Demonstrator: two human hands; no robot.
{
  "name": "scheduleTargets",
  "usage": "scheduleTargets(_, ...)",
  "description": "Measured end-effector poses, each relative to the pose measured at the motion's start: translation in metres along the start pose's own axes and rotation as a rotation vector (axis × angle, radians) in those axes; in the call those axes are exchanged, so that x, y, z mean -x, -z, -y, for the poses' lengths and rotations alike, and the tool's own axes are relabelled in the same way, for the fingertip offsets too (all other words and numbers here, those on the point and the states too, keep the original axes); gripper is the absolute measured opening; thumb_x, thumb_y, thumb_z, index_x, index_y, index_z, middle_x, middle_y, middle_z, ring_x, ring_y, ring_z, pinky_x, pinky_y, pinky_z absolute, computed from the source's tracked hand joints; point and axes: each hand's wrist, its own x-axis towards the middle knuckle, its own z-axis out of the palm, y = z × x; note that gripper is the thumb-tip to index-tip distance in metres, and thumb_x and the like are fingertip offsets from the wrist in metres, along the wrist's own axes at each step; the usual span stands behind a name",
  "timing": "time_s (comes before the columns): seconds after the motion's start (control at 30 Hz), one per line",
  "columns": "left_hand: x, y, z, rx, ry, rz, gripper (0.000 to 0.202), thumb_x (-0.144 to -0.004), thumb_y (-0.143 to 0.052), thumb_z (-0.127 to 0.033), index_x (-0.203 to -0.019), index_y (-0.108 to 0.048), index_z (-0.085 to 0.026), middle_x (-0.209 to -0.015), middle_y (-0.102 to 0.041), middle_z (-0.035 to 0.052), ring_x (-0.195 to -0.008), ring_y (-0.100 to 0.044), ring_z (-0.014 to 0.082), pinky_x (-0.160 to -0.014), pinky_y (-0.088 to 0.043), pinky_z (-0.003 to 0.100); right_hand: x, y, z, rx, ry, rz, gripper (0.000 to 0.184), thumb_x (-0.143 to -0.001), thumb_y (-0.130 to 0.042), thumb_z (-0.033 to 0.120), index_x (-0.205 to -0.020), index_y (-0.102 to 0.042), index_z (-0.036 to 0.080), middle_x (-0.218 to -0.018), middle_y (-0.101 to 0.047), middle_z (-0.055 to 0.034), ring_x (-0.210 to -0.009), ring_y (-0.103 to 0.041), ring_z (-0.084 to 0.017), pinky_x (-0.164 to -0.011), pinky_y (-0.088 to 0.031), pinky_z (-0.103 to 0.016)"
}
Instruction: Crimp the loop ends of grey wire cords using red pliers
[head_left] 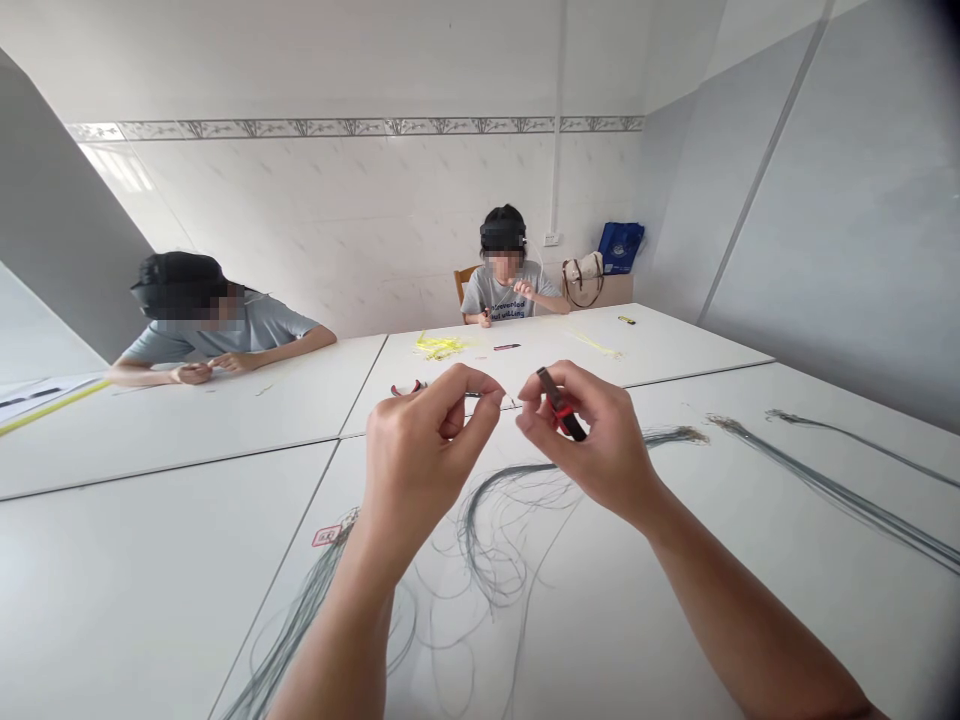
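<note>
Right hand (596,445): fingers pinch a small black-and-red tool (559,405). Left hand (420,450): fingers pinch a thin wire end (510,402). Loose grey wire strands (487,540) lie at 6 o'clock on white counter (127,580).

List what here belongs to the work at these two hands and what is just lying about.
In use:
left hand, pinching a thin wire end
right hand, holding a small red-and-black tool
grey wires looped beneath the hands

Lying about:
red-handled tool
yellow wire scraps
blue bag
handbag
</note>
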Motion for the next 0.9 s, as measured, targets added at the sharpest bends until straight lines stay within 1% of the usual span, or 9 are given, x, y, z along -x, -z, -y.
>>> scheduleTargets(0.07,0.0005,-0.0002,-0.0009,0.005,0.002,0.016,0.013,-0.09,-0.066,-0.019,-0.078,-0.068,-0.021,-0.053,-0.023,-0.0091,-0.049,-0.023,0.0078,-0.047,-0.025,0.022,0.0001,-0.003,-0.0004,0.01,0.025,-0.002,0.007,-0.089,-0.066,0.026,-0.09,-0.061,0.021,-0.084,-0.062,0.0009,-0.063,-0.052,-0.009,-0.059,-0.045,-0.024)
scheduleTargets(0.1,0.0007,-0.0004,-0.0011,0.007,-0.002,0.022,0.012,-0.09,-0.065,-0.019,-0.079,-0.068,-0.021,-0.053,-0.023,-0.0092,-0.049,-0.023,0.0078,-0.047,-0.026,0.022,0.0,-0.0043,-0.0005,0.032,0.039,-0.014,0.006,-0.09,-0.064,0.025,-0.088,-0.061,0.021,-0.082,-0.061,0.0009,-0.063,-0.05,-0.009,-0.059,-0.044,-0.024)
scheduleTargets(0.2,0.0006,-0.0006,-0.0007,0.0,-0.007,0.033,0.012,-0.09,-0.066,-0.018,-0.078,-0.068,-0.021,-0.053,-0.023,-0.0094,-0.049,-0.023,0.0076,-0.048,-0.026,0.022,-0.0006,-0.0056,-0.0003,0.094,0.041,-0.066,0.016,-0.093,-0.059,0.024,-0.078,-0.058,0.02,-0.071,-0.055,0.0019,-0.062,-0.047,-0.01,-0.057,-0.041,-0.024)
scheduleTargets(0.3,0.0,0.0,-0.0002,-0.01,0.006,0.032,0.013,-0.09,-0.066,-0.019,-0.077,-0.067,-0.021,-0.053,-0.024,-0.0092,-0.049,-0.023,0.0079,-0.048,-0.027,0.022,-0.0013,-0.0029,0.001,0.087,0.019,-0.102,0.015,-0.092,-0.061,0.023,-0.077,-0.057,0.02,-0.069,-0.055,0.0026,-0.06,-0.047,-0.009,-0.056,-0.04,-0.024)
scheduleTargets(0.37,-0.0002,0.0004,-0.0005,0.0,0.015,0.048,0.012,-0.09,-0.065,-0.019,-0.079,-0.067,-0.022,-0.054,-0.024,-0.0091,-0.05,-0.026,0.0081,-0.05,-0.028,0.022,-0.0014,-0.0009,0.0021,0.077,0.018,-0.109,0.016,-0.091,-0.062,0.022,-0.077,-0.057,0.02,-0.069,-0.056,0.0027,-0.06,-0.048,-0.009,-0.056,-0.04,-0.023)
scheduleTargets(0.43,-0.0001,0.0006,-0.001,0.02,0.021,0.085,0.007,-0.089,-0.065,-0.018,-0.086,-0.068,-0.023,-0.056,-0.026,-0.009,-0.05,-0.028,0.0081,-0.051,-0.03,0.022,-0.0011,0.0002,0.0029,0.083,0.024,-0.104,0.016,-0.091,-0.062,0.022,-0.076,-0.057,0.02,-0.069,-0.055,0.0028,-0.06,-0.047,-0.01,-0.056,-0.04,-0.023)
scheduleTargets(0.53,0.0005,0.0004,-0.0014,0.037,0.013,0.121,0.009,-0.088,-0.064,-0.017,-0.093,-0.068,-0.023,-0.058,-0.026,-0.0092,-0.051,-0.029,0.0081,-0.051,-0.03,0.021,-0.0006,0.0004,0.0035,0.104,0.038,-0.087,0.016,-0.092,-0.062,0.022,-0.077,-0.058,0.02,-0.069,-0.053,0.0032,-0.06,-0.044,-0.01,-0.056,-0.039,-0.024)
scheduleTargets(0.67,0.0011,0.0011,-0.0015,0.052,-0.021,0.119,0.009,-0.087,-0.064,-0.015,-0.09,-0.066,-0.023,-0.057,-0.026,-0.0096,-0.049,-0.028,0.0076,-0.05,-0.03,0.021,-0.0005,0.0005,0.0042,0.091,0.055,-0.07,0.016,-0.092,-0.062,0.021,-0.077,-0.057,0.02,-0.069,-0.051,0.0035,-0.061,-0.043,-0.01,-0.056,-0.037,-0.024)
scheduleTargets(0.9,0.0007,0.0026,-0.0037,0.061,0.007,0.151,0.012,-0.087,-0.061,-0.013,-0.086,-0.067,-0.023,-0.056,-0.024,-0.0096,-0.049,-0.026,0.0076,-0.051,-0.03,0.021,0.0001,0.0017,0.0042,0.032,0.027,-0.021,0.017,-0.094,-0.061,0.022,-0.078,-0.058,0.02,-0.067,-0.049,0.0036,-0.06,-0.042,-0.01,-0.054,-0.034,-0.026)
